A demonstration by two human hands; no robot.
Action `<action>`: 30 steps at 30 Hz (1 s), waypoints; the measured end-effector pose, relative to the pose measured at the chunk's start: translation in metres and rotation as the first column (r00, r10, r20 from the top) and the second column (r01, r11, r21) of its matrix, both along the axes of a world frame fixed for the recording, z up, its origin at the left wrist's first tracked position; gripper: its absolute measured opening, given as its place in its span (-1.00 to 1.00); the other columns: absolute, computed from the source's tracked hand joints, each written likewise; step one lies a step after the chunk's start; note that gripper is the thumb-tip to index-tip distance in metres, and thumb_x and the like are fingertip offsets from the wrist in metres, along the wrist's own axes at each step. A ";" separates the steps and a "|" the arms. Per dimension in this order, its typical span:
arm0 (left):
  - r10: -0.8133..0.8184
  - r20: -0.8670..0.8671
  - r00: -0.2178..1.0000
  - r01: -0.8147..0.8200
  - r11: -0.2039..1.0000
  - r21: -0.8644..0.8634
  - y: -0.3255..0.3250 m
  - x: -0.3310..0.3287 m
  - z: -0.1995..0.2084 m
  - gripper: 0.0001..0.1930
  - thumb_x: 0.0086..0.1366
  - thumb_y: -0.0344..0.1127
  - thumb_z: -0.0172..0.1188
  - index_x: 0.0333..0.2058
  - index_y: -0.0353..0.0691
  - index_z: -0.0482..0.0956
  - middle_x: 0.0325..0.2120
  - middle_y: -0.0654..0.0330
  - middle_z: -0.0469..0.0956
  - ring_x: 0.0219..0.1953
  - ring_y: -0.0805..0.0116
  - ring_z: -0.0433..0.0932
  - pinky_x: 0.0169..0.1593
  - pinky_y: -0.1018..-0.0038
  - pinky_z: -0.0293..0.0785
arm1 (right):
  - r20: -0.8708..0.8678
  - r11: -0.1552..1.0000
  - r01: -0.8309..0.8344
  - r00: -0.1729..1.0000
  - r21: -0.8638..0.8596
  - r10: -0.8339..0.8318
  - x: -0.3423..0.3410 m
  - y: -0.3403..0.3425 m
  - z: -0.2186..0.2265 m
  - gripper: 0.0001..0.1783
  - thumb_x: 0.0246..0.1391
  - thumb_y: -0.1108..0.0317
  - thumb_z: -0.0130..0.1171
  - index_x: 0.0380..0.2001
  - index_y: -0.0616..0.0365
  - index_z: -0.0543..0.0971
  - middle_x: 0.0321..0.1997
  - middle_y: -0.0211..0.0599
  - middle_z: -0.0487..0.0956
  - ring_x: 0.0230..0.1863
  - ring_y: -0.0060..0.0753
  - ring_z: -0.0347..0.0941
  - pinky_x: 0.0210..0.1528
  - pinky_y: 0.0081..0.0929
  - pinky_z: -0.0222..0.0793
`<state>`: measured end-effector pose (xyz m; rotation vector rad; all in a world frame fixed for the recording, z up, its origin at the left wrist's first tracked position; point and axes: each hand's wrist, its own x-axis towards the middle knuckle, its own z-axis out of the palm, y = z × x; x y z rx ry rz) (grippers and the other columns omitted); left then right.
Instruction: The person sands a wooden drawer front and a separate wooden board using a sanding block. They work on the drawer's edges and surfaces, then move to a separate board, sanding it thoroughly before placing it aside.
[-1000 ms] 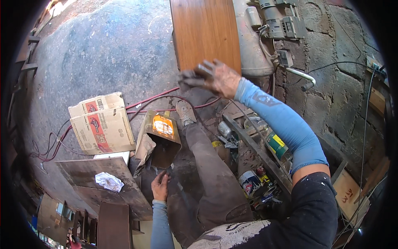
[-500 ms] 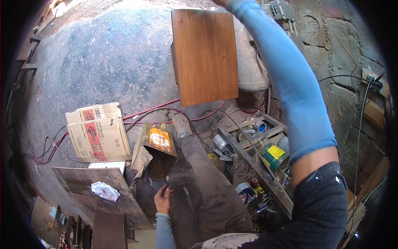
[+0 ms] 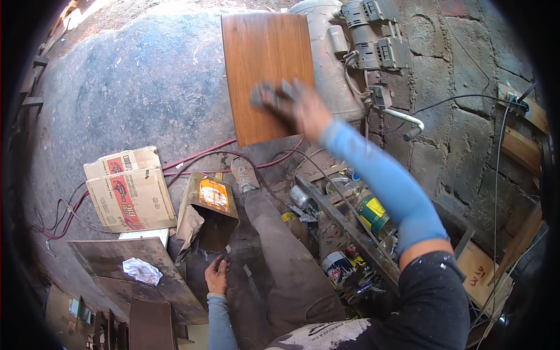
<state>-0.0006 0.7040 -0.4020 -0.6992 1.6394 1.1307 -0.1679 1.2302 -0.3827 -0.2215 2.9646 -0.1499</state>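
My right hand (image 3: pixel 294 108), smeared by motion, is over the brown wooden panel (image 3: pixel 262 55) with its flat, smooth top. Something grey shows at its fingertips, too blurred to name. A light-blue sleeve (image 3: pixel 379 169) covers that forearm. Lower down, my left hand (image 3: pixel 217 276) hangs beside my leg with its fingers loosely bent and apart, nothing visible in them. Just beyond it stands an open square metal can (image 3: pixel 224 224) with an orange-and-white label, brown paper folded over one side.
A flattened cardboard box (image 3: pixel 131 195) leans at the left, above a board (image 3: pixel 128 265) bearing a crumpled white cloth (image 3: pixel 142 271). Red hoses (image 3: pixel 198 158) cross the floor. To the right are a wooden crate (image 3: pixel 326 204) of paint cans, a tank with motors (image 3: pixel 367 46) and a block wall (image 3: pixel 443 87).
My right hand has come back toward me from beyond the panel's far edge to over its near half. The view has shifted slightly, uncovering the motors. The left hand stays beside my leg.
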 end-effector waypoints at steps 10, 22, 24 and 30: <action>-0.156 -0.007 0.988 0.156 0.987 0.025 0.004 -0.021 -0.007 -0.63 0.35 -0.38 0.13 0.04 -0.53 0.46 -0.18 -0.01 0.61 -0.28 0.34 0.61 -0.17 0.48 0.55 | 0.142 0.994 0.109 0.984 -0.026 -0.104 0.101 0.005 0.023 -0.04 -0.18 0.53 0.22 0.31 -0.55 0.27 0.07 -0.21 0.34 -0.02 -0.15 0.35 0.03 -0.18 0.38; -0.118 0.008 0.993 0.119 0.993 -0.025 -0.001 -0.013 -0.013 -0.58 0.37 -0.29 0.14 0.06 -0.52 0.43 -0.20 -0.04 0.61 -0.27 0.25 0.65 -0.19 0.45 0.59 | -0.034 0.967 0.162 0.987 0.195 -0.158 -0.095 0.113 -0.028 -0.19 0.00 0.50 0.19 0.22 -0.72 0.35 0.34 -0.26 0.26 0.22 -0.15 0.32 0.18 -0.32 0.41; -0.111 -0.027 0.993 0.110 0.993 -0.041 0.003 -0.014 -0.014 -0.57 0.37 -0.28 0.15 0.07 -0.52 0.43 -0.19 -0.05 0.61 -0.27 0.25 0.64 -0.19 0.45 0.59 | 0.037 0.968 0.247 0.969 -0.037 -0.246 -0.166 0.126 0.005 -0.55 0.08 0.43 -0.07 -0.06 -0.34 0.63 0.19 -0.31 0.46 0.25 -0.22 0.31 0.29 -0.35 0.22; -0.063 -0.038 0.997 0.063 0.998 0.006 0.022 -0.016 -0.017 -0.55 0.36 -0.25 0.17 0.06 -0.53 0.43 -0.19 -0.05 0.61 -0.27 0.25 0.64 -0.20 0.44 0.60 | -0.265 0.981 0.195 0.945 -0.015 -0.192 -0.208 0.166 0.029 -0.37 -0.13 0.62 0.00 0.02 -0.25 0.59 0.22 -0.26 0.44 0.22 -0.11 0.36 0.21 -0.19 0.32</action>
